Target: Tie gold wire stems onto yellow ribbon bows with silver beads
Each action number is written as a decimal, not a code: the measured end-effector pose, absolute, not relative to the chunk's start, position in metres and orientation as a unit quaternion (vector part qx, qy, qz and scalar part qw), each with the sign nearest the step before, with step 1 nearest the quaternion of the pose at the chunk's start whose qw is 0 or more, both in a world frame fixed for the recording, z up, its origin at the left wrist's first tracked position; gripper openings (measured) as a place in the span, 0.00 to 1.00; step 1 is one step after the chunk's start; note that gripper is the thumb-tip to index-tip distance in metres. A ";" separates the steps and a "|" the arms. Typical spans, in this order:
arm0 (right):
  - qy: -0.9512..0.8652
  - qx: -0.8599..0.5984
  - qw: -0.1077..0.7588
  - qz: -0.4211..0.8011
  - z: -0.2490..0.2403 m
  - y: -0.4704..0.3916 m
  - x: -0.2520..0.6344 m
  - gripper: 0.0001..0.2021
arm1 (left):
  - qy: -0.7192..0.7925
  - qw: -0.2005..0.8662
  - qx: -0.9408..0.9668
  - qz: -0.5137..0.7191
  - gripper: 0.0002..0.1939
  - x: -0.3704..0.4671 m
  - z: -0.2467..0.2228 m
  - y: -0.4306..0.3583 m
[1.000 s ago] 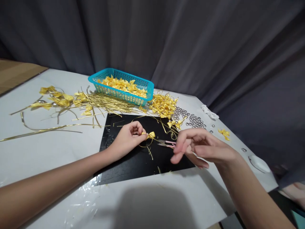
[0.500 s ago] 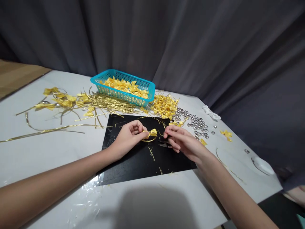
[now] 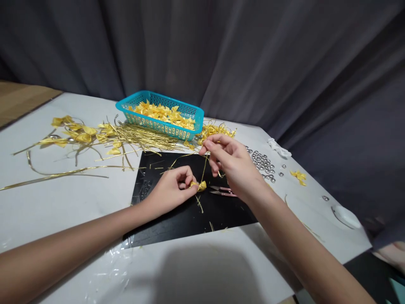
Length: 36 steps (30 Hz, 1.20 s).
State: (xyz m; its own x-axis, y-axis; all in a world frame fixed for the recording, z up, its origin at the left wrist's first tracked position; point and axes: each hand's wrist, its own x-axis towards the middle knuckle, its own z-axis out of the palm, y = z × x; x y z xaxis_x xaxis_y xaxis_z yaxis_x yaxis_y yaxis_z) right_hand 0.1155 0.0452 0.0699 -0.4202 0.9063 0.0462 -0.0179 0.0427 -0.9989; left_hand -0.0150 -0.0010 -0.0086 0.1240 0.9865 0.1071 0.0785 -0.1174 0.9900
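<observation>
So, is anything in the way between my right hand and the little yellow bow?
Nothing visible blocks it. Only the gold cord spans the gap, running from the yellow bow in your left hand up to your right hand. The snips lie beside the bow, off that line.
</observation>
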 end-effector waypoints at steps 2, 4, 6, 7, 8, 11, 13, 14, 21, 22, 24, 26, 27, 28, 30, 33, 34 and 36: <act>-0.554 -0.328 0.357 0.677 0.075 0.020 0.117 0.05 | 0.466 0.500 0.519 0.513 0.15 -0.017 -0.008 0.003; -0.475 -0.347 0.285 0.757 0.069 -0.002 0.122 0.07 | 0.458 0.527 0.451 0.556 0.16 -0.019 -0.005 0.005; -0.421 -0.381 0.210 0.796 0.053 -0.016 0.127 0.08 | 0.442 0.559 0.393 0.580 0.17 -0.020 -0.003 0.006; -0.407 -0.404 0.197 0.795 0.043 -0.019 0.129 0.09 | 0.434 0.576 0.372 0.585 0.18 -0.021 -0.002 0.006; -0.407 -0.420 0.204 0.785 0.033 -0.020 0.130 0.09 | 0.427 0.591 0.356 0.585 0.18 -0.021 -0.001 0.005; -0.484 -0.441 0.258 0.710 0.011 -0.017 0.131 0.10 | 0.407 0.632 0.320 0.577 0.18 -0.021 0.001 0.005; -0.584 -0.433 0.311 0.612 0.006 -0.013 0.132 0.10 | 0.398 0.650 0.309 0.569 0.17 -0.021 0.000 0.005; -0.635 -0.422 0.335 0.554 0.006 -0.011 0.132 0.09 | 0.394 0.655 0.311 0.565 0.16 -0.021 -0.001 0.005; -0.738 -0.418 0.452 0.277 0.009 0.004 0.132 0.04 | 0.378 0.662 0.357 0.540 0.12 -0.020 -0.005 0.004; -0.722 -0.430 0.461 0.284 0.008 0.007 0.133 0.04 | 0.380 0.660 0.359 0.540 0.12 -0.020 -0.005 0.003; -0.699 -0.443 0.478 0.295 0.006 0.010 0.136 0.02 | 0.383 0.656 0.362 0.540 0.11 -0.020 -0.005 0.003; -0.701 -0.439 0.488 0.278 0.006 0.012 0.141 0.06 | 0.387 0.651 0.365 0.541 0.11 -0.019 -0.005 0.004; -0.715 -0.431 0.487 0.257 0.007 0.012 0.143 0.07 | 0.389 0.647 0.368 0.543 0.11 -0.019 -0.005 0.004; -0.736 -0.419 0.479 0.231 0.008 0.012 0.145 0.07 | 0.391 0.643 0.372 0.543 0.11 -0.019 -0.005 0.004; -0.782 -0.391 0.449 0.184 0.011 0.013 0.148 0.08 | 0.393 0.635 0.383 0.543 0.12 -0.019 -0.005 0.004; -0.815 -0.369 0.406 0.184 0.013 0.014 0.147 0.10 | 0.398 0.629 0.394 0.540 0.12 -0.018 -0.005 0.003; -0.815 -0.372 0.399 0.196 0.014 0.014 0.146 0.09 | 0.400 0.627 0.397 0.539 0.12 -0.018 -0.005 0.003; -0.816 -0.376 0.384 0.214 0.013 0.016 0.145 0.06 | 0.403 0.620 0.405 0.538 0.13 -0.018 -0.005 0.002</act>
